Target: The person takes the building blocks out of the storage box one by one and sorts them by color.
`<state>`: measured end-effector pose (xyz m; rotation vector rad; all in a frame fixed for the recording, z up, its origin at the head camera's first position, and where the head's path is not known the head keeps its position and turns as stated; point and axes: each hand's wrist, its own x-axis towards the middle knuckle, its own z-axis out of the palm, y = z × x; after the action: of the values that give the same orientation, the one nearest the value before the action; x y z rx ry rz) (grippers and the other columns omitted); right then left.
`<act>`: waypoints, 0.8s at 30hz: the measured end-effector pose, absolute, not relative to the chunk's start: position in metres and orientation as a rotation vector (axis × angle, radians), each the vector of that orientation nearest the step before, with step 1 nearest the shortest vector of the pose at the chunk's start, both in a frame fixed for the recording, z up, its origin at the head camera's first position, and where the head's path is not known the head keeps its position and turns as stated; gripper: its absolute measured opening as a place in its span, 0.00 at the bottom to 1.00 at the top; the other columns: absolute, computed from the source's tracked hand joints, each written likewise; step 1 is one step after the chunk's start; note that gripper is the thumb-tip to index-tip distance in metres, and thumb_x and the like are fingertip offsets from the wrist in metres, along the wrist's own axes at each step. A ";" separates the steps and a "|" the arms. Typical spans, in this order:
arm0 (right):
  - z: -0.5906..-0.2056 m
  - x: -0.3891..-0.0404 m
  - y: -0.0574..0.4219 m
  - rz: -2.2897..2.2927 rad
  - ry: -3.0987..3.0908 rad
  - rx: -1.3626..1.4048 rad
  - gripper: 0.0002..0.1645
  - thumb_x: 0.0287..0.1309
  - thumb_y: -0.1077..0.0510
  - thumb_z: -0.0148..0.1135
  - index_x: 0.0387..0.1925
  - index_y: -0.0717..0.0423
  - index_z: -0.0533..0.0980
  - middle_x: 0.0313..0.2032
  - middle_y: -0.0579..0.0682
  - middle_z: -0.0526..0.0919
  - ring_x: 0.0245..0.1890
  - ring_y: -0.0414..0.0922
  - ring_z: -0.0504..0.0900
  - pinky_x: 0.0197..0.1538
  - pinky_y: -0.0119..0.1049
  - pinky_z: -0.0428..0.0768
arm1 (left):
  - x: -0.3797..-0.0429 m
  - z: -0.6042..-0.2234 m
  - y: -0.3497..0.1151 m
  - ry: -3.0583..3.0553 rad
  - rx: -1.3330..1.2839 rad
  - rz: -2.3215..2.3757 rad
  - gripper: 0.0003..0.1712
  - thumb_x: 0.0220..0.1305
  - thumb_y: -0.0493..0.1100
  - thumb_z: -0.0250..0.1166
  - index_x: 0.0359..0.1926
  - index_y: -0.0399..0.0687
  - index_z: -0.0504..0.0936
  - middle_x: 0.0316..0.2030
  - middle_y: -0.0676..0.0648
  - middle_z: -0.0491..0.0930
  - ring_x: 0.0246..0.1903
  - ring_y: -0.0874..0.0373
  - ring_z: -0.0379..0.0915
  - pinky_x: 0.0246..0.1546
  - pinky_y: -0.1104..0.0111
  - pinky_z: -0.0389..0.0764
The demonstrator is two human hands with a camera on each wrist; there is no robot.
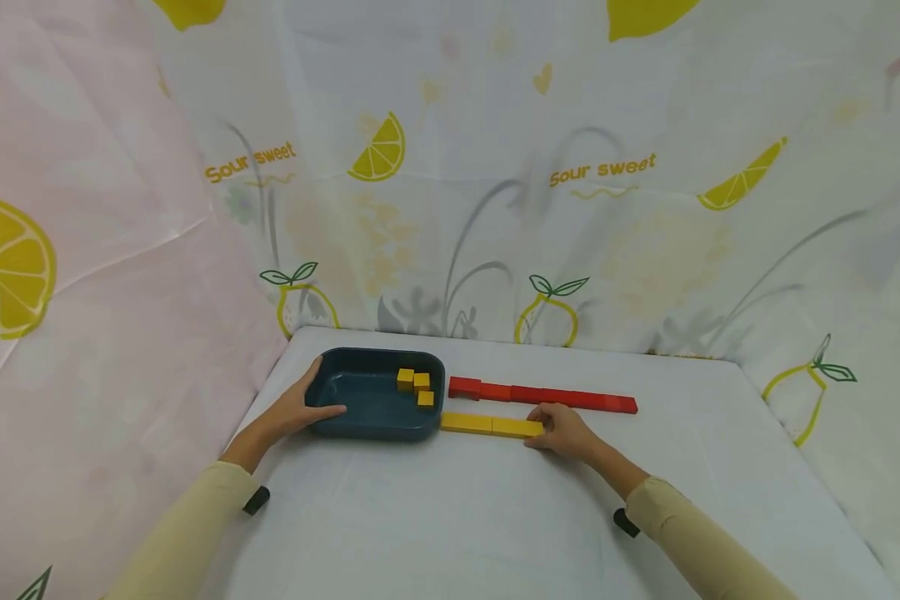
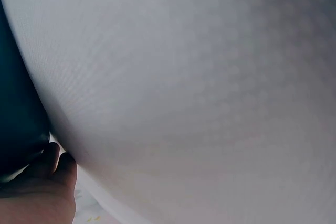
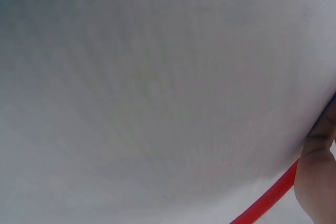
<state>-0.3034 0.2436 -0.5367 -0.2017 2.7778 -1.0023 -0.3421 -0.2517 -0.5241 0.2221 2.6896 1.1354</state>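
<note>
My left hand (image 1: 292,410) grips the left end of a dark blue rectangular dish (image 1: 375,428), its thumb over the rim. In the left wrist view the fingers (image 2: 64,167) lie against the dish's dark outer wall (image 2: 18,98). Three yellow cubes (image 1: 425,399) sit inside the dish, towards its right end. Just right of the dish, two long yellow blocks (image 1: 467,423) lie end to end. The right-hand yellow block (image 1: 513,427) is pinched at its far end by my right hand (image 1: 566,429). That block is out of sight in the right wrist view.
Behind the yellow blocks runs a row of several red blocks (image 1: 570,398), also seen in part in the right wrist view. A white cloth (image 1: 450,517) covers the table. Hanging fabric with lemon prints (image 1: 450,208) stands along the back and sides.
</note>
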 end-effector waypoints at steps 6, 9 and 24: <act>-0.539 -0.305 0.244 -1.006 2.777 -0.190 0.22 0.46 0.51 0.79 0.44 0.50 0.82 0.38 0.46 0.80 0.37 0.44 0.73 0.39 0.33 0.76 | -0.343 -0.525 -0.252 2.689 0.222 1.132 0.68 0.57 0.62 0.69 0.78 0.56 0.27 0.78 0.34 0.34 0.75 0.29 0.35 0.68 0.32 0.47; -0.540 -0.305 0.244 -1.012 2.782 -0.195 0.22 0.47 0.51 0.79 0.44 0.49 0.83 0.39 0.46 0.81 0.38 0.44 0.73 0.40 0.34 0.76 | -0.343 -0.525 -0.251 2.688 0.222 1.135 0.68 0.57 0.63 0.69 0.78 0.56 0.27 0.78 0.34 0.34 0.75 0.29 0.35 0.68 0.32 0.47; -0.540 -0.303 0.243 -1.019 2.786 -0.204 0.21 0.47 0.52 0.78 0.45 0.49 0.82 0.40 0.45 0.81 0.40 0.43 0.74 0.42 0.34 0.78 | -0.341 -0.523 -0.250 2.682 0.225 1.150 0.68 0.58 0.62 0.69 0.78 0.55 0.27 0.78 0.34 0.34 0.75 0.29 0.34 0.68 0.31 0.46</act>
<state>-0.3030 0.2430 -0.5397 -0.2042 2.7860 -1.0190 -0.3407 -0.2503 -0.5229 0.2252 2.6823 1.1497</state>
